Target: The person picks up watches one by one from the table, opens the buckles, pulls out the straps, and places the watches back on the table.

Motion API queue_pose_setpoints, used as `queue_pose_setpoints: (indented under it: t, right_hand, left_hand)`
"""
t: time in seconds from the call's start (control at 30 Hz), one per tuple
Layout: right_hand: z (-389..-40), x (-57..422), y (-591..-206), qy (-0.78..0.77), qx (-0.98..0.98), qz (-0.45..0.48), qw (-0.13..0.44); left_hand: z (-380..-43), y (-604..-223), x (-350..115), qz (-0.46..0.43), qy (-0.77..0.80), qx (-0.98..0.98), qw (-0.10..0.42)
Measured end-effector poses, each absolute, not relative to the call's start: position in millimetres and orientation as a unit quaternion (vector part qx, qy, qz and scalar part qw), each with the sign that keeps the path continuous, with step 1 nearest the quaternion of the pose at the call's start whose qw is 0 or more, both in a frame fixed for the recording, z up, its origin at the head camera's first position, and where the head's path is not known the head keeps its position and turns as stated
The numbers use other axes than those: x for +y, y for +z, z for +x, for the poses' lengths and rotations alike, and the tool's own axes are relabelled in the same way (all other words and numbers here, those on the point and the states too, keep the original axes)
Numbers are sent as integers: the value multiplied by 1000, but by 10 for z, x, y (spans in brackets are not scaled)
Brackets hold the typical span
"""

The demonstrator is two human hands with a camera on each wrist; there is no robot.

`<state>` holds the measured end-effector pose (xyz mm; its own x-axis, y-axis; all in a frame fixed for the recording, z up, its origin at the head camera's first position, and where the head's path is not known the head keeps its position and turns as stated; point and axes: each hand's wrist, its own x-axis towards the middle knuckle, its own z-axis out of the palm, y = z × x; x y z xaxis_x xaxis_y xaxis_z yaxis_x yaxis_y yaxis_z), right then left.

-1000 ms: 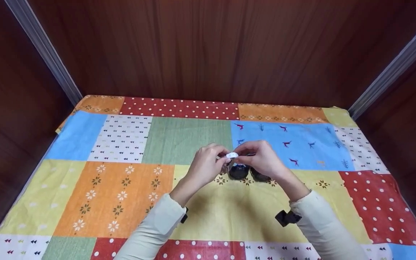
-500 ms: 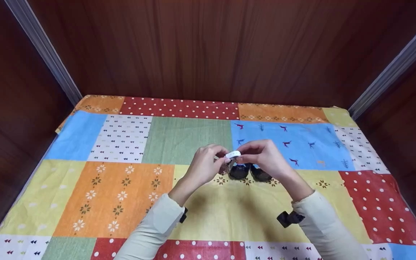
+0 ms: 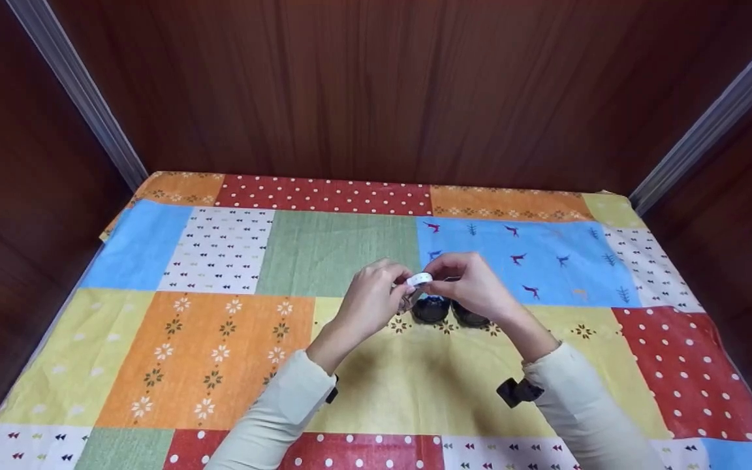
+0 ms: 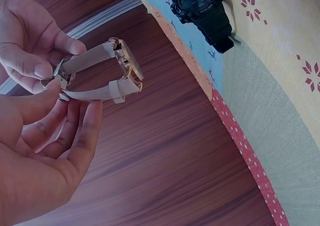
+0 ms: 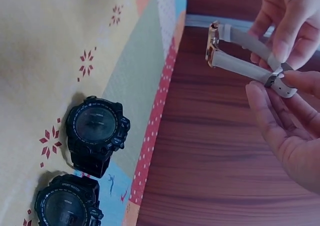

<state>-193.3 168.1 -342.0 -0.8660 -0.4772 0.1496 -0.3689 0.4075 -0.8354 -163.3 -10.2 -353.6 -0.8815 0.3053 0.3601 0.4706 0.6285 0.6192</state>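
A wristwatch (image 5: 240, 66) with a pale strap and rose-gold case is held up off the cloth by both hands. Its strap is bent into a loop, and the case (image 4: 131, 63) points away from the fingers. Near the metal buckle (image 5: 272, 78), my left hand (image 3: 376, 292) pinches one part of the strap. My right hand (image 3: 472, 285) pinches the strap end close by, thumb and fingers almost meeting the left ones. The fingers partly hide the buckle. Behind the hands, two black sport watches (image 3: 430, 310) (image 5: 65, 208) rest side by side on the cloth.
A patchwork tablecloth (image 3: 219, 365) in several colours covers the table. Dark wood-grain panels (image 3: 350, 91) rise behind it and at both sides, with grey metal strips (image 3: 89, 98) at the corners. Black wrist devices (image 3: 519, 393) sit at the cuffs of the pale sleeves.
My right hand shifts slightly right, then back left, and the pale strap between the fingers turns a little with it. My left hand and the black watches stay nearly in place.
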Motion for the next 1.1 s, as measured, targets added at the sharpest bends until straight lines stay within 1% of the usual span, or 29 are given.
queue_pose_setpoints:
  t: [0.27,0.47,0.77,1.1]
  right_hand:
    - [-1935,1697,-3421,-501,832,-229,63]
    - [-1939,1722,-3431,-530,819,-205,86]
    - [-1931,1773,-3464,-587,781,-185,106]
    - [-1947,1772,-3524,-603,767,-186,113]
  left_hand:
    - [-1668,-3573,-128,-209,-399,-887,101]
    - [-1670,-3581,-134,-198,-413,-885,85]
    - [-1665,-3585,-151,-195,-421,-882,78]
    - [-1673,-3622,-152,-208,-411,-885,71]
